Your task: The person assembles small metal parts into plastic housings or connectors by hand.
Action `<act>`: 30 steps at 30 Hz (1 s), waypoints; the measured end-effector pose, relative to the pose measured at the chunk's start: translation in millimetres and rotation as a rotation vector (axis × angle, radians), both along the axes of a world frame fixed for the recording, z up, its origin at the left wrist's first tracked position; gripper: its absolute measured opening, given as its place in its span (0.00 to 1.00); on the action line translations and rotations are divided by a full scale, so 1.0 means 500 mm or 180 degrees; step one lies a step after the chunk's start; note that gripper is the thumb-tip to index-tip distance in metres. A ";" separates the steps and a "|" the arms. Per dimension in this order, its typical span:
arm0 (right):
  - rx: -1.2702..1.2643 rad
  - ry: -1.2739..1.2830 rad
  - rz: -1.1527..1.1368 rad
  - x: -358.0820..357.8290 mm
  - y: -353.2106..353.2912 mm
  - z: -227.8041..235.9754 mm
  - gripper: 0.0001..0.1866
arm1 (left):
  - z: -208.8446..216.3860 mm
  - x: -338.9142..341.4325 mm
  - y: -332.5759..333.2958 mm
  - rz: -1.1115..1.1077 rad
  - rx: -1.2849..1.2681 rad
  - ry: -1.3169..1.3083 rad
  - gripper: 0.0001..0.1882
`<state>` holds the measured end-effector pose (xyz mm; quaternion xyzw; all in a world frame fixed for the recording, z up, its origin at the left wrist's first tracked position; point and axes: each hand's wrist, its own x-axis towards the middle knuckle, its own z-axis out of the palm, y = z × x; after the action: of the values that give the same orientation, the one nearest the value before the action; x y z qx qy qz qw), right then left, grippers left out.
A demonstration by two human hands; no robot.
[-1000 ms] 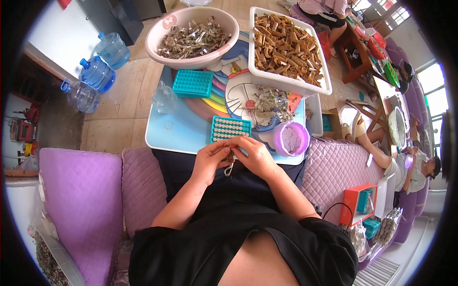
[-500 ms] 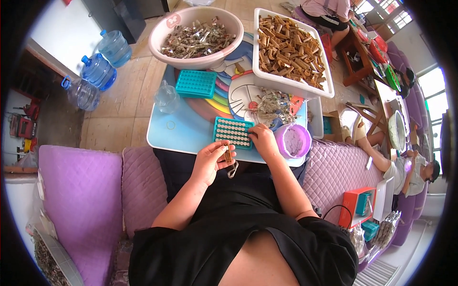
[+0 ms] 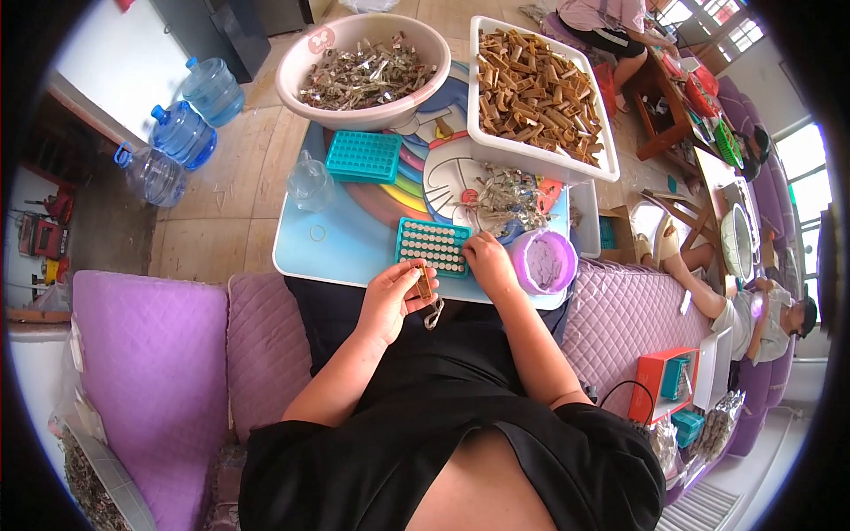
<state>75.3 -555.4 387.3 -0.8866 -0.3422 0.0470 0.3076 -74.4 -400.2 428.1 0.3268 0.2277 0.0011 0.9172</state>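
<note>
My left hand (image 3: 390,299) is closed round a small brown box-shaped piece (image 3: 423,283), held upright above my lap. A pale looped strip (image 3: 433,314) hangs just below that piece. My right hand (image 3: 489,263) is at the right edge of a teal rack (image 3: 400,263) filled with rows of small white round-topped pieces. Its fingers are bent together, and whatever they hold is hidden. To the right of that hand stands a purple tub (image 3: 571,265) with small pale pieces inside.
Behind are a second teal rack (image 3: 364,156), a clear plastic jug (image 3: 310,182) and a heap of silvery strips (image 3: 513,199). A pink basin (image 3: 292,84) and a white bin of brown pieces (image 3: 540,152) line the table's far side. Other people sit at right.
My right hand has barely shifted at the rack's right edge. The left hand keeps the brown piece almost where it was.
</note>
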 end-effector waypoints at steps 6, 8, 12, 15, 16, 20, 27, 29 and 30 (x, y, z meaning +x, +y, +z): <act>0.0406 0.0282 0.0007 0.000 -0.009 0.015 0.07 | -0.003 -0.002 0.000 0.0000 0.0030 0.0029 0.13; 0.0353 0.0249 0.0047 0.001 -0.009 0.011 0.07 | -0.004 -0.002 -0.001 0.0000 0.0026 0.0029 0.12; 0.0233 0.0235 0.0065 0.001 -0.009 0.002 0.08 | -0.004 0.000 -0.004 0.0027 0.0050 0.0034 0.12; 0.0188 0.0085 0.0050 0.001 -0.007 0.006 0.08 | -0.002 0.001 -0.005 0.0032 0.0026 0.0052 0.12; 0.0189 0.0087 0.0045 -0.003 -0.008 0.009 0.08 | -0.001 0.001 -0.005 0.0033 0.0001 0.0062 0.12; 0.0925 0.1000 -0.0379 -0.069 0.010 0.078 0.06 | -0.005 -0.003 -0.006 0.0066 -0.0048 0.0018 0.13; 0.1305 0.0367 -0.0029 -0.145 0.006 0.139 0.08 | 0.011 -0.003 -0.024 -0.0202 0.0303 0.0018 0.17; 0.1339 0.0261 0.0032 -0.144 0.008 0.138 0.09 | 0.014 -0.003 -0.026 -0.0233 0.0363 -0.0001 0.18; 0.1375 0.0155 0.0096 -0.143 0.009 0.138 0.09 | 0.016 -0.003 -0.028 -0.0223 0.0404 -0.0048 0.18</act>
<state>3.7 -550.8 456.2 -0.7935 -0.3500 -0.0015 0.4979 -76.1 -414.1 435.9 0.3921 0.2087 -0.0141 0.8958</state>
